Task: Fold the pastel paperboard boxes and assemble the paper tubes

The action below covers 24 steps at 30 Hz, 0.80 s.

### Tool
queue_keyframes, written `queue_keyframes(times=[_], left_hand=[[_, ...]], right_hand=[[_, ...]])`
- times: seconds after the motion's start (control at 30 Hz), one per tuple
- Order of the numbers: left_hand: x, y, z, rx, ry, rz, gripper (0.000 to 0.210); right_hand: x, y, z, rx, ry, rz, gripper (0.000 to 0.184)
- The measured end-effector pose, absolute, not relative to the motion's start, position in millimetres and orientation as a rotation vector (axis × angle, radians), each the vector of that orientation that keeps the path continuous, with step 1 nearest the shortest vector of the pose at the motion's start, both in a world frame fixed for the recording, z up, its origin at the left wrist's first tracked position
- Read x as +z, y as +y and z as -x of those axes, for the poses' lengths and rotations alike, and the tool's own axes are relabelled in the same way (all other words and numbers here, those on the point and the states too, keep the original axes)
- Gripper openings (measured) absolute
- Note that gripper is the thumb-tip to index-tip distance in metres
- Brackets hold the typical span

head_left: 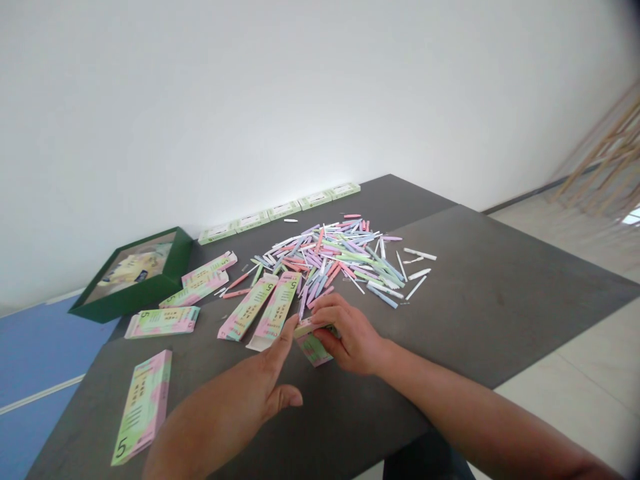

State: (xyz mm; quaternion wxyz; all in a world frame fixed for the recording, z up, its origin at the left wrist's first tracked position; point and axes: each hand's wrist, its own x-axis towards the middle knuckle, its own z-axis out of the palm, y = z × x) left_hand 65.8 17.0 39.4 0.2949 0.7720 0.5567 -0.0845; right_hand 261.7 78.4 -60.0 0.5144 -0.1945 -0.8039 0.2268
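Observation:
My right hand (353,337) is wrapped around a small pastel green and pink carton (314,351), tilted above the dark table. My left hand (267,377) has its thumb stretched away and its fingers extended, with the fingertips at the near left end of that carton; whether they press on it is hard to tell. Just beyond both hands lies a loose heap of pastel pens (330,257) in pink, purple, blue, green and white. Two pastel cartons marked 5, one (277,307) and another (249,308), lie beside my left hand.
More pastel cartons lie at left, among them one near the front (143,407) and one behind it (163,322). A green open box (170,280) with a plastic bag inside stands at the left edge. Several pale green boxes (285,210) line the wall. Wooden slats (607,153) are far right.

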Motion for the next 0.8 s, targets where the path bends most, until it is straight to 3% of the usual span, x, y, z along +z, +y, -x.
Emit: queue_keyframes(times=[0.8], left_hand=[[42.3, 12.6, -70.9, -0.309, 1.486, -2.010, 0.086]], right_hand=[[-53.4, 84.4, -260.8, 0.722, -1.957, 0.358, 0.029]])
